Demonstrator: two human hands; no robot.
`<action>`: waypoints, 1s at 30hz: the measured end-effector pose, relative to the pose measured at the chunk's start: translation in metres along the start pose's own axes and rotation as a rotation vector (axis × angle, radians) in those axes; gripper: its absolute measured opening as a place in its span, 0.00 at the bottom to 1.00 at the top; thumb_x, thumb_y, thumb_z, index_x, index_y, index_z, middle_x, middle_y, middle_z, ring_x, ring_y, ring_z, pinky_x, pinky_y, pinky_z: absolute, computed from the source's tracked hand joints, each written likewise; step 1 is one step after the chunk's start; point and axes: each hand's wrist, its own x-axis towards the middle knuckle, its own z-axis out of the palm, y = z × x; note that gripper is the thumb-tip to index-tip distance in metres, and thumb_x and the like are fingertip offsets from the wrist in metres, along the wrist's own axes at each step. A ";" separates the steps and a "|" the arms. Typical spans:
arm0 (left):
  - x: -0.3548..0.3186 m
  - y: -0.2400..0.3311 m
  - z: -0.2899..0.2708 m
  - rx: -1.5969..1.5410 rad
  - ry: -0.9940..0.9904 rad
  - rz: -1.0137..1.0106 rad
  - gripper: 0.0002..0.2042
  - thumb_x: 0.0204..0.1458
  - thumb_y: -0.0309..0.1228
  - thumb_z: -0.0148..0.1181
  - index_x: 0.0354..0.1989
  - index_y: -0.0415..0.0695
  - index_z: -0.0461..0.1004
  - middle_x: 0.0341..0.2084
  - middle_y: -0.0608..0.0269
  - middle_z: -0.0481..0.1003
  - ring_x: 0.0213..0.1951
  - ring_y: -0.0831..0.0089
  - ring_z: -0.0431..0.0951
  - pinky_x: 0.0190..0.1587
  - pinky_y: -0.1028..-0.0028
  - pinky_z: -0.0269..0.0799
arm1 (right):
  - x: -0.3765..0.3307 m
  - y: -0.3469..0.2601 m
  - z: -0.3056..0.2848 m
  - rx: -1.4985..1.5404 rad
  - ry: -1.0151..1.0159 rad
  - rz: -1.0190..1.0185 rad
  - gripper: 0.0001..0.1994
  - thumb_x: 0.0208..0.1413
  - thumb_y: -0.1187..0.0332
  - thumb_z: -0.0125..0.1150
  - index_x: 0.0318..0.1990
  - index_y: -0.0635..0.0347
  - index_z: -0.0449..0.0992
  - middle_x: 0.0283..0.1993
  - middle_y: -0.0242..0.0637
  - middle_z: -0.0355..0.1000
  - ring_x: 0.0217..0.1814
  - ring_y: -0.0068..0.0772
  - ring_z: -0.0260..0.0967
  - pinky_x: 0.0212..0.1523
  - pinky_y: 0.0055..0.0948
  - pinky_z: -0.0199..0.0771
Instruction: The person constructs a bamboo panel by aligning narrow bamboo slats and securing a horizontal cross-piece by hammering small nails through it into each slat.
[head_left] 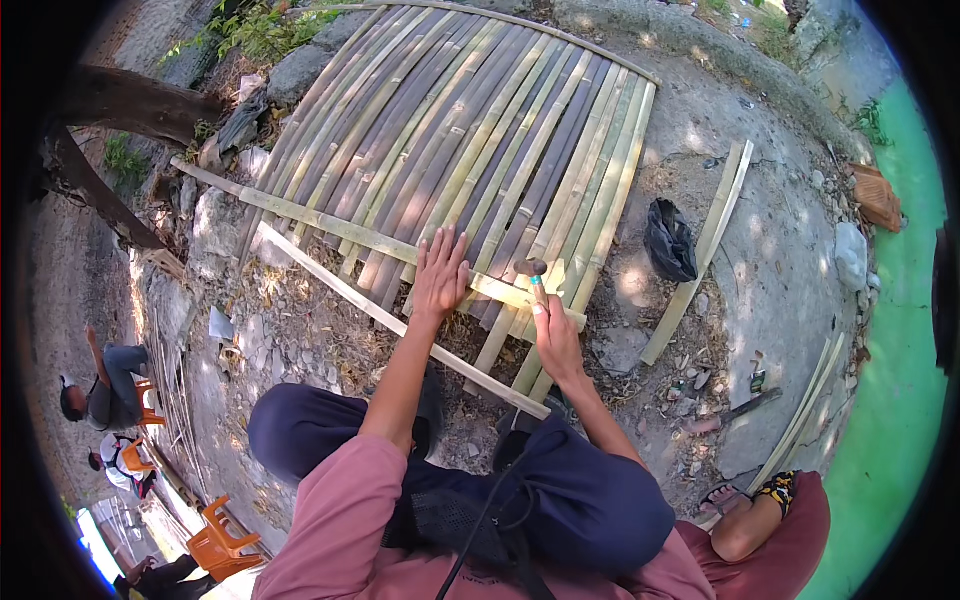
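A panel of long bamboo slats (440,110), some pale green and some dark brown, lies on the ground in front of me. Across its near ends runs a pale bamboo crosspiece (350,232). My left hand (440,280) lies flat on the crosspiece and slats, fingers stretched out. With my right hand (557,340) I grip a hammer (539,288) by its handle; its dark head is over the crosspiece near the right end. Whether the head touches the bamboo I cannot tell. A loose bamboo strip (400,325) lies between the panel and my knees.
A black plastic bag (670,240) and loose bamboo pieces (705,250) lie to the right. Beyond is a green wall (895,330). A person's bare knee (738,540) shows at lower right. People and orange chairs (220,540) are at far left, near wooden posts (140,105).
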 end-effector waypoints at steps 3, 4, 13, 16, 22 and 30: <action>0.000 0.016 0.011 -0.074 0.030 -0.041 0.30 0.70 0.42 0.49 0.80 0.48 0.63 0.82 0.55 0.57 0.82 0.55 0.54 0.84 0.49 0.41 | 0.003 -0.015 -0.002 -0.048 -0.019 -0.115 0.11 0.78 0.65 0.49 0.55 0.64 0.68 0.36 0.64 0.76 0.39 0.73 0.76 0.39 0.62 0.69; 0.001 0.012 0.007 -0.075 0.017 -0.034 0.31 0.70 0.42 0.49 0.80 0.48 0.63 0.82 0.55 0.57 0.82 0.56 0.54 0.84 0.50 0.41 | 0.002 -0.020 0.008 -0.026 -0.003 -0.144 0.11 0.78 0.66 0.49 0.55 0.64 0.68 0.36 0.64 0.76 0.39 0.74 0.75 0.39 0.62 0.69; 0.002 -0.008 0.000 -0.113 0.017 -0.024 0.30 0.70 0.43 0.48 0.79 0.48 0.65 0.82 0.54 0.57 0.82 0.53 0.54 0.83 0.46 0.41 | -0.002 -0.033 0.049 -0.055 0.121 -0.170 0.11 0.77 0.64 0.51 0.55 0.63 0.70 0.39 0.62 0.79 0.42 0.73 0.77 0.42 0.62 0.75; -0.001 -0.007 0.000 -0.116 0.005 -0.008 0.29 0.72 0.43 0.47 0.78 0.48 0.65 0.82 0.52 0.57 0.82 0.52 0.53 0.82 0.45 0.41 | -0.002 -0.018 0.054 -0.112 0.067 -0.095 0.12 0.77 0.64 0.50 0.57 0.64 0.69 0.39 0.60 0.80 0.43 0.71 0.78 0.42 0.59 0.76; 0.004 -0.011 -0.003 -0.129 -0.001 0.033 0.27 0.73 0.43 0.45 0.78 0.50 0.66 0.82 0.52 0.57 0.82 0.52 0.53 0.82 0.44 0.40 | -0.008 -0.032 0.056 -0.128 0.125 -0.139 0.13 0.78 0.64 0.50 0.58 0.65 0.70 0.41 0.61 0.81 0.43 0.71 0.79 0.43 0.59 0.76; -0.002 -0.014 -0.002 -0.151 0.023 0.014 0.28 0.73 0.43 0.46 0.79 0.51 0.65 0.81 0.53 0.58 0.82 0.51 0.54 0.82 0.44 0.40 | -0.015 -0.032 0.059 -0.105 0.136 -0.182 0.11 0.78 0.65 0.51 0.56 0.63 0.70 0.34 0.56 0.78 0.37 0.69 0.77 0.38 0.56 0.75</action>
